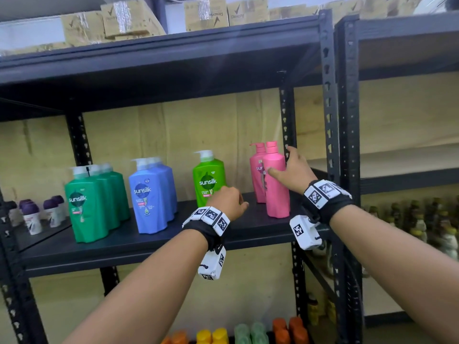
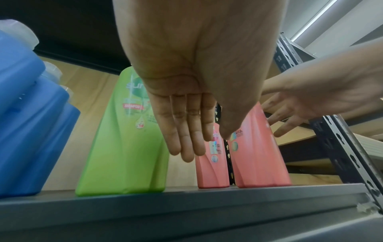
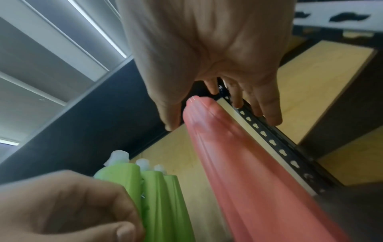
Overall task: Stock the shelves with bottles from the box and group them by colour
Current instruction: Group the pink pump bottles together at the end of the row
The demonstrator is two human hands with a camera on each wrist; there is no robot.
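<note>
On the black shelf [image 1: 173,237] stand dark green bottles [image 1: 92,204], blue bottles [image 1: 151,194] and a light green bottle [image 1: 208,180]. Two pink bottles sit at the right end, upright and close together. My right hand [image 1: 289,167] is at the front pink bottle [image 1: 277,194]. Its thumb lies on the bottle's face and its straight, spread fingers [image 2: 279,121] pass along the right side, by the rear upright post [image 3: 275,147]. The rear pink bottle [image 2: 211,172] stands just behind and to the left. My left hand [image 1: 236,201] hovers empty before the light green bottle [image 2: 124,147], fingers [image 2: 186,144] straight.
Small purple-capped roll-on bottles [image 1: 32,214] stand on the neighbouring shelf to the left. Cardboard boxes [image 1: 129,18] fill the top shelf. Orange, yellow and green caps [image 1: 248,331] show on the shelf below. The front upright post [image 1: 329,120] borders the pink bottles; another rack with bottles [image 1: 422,219] lies right.
</note>
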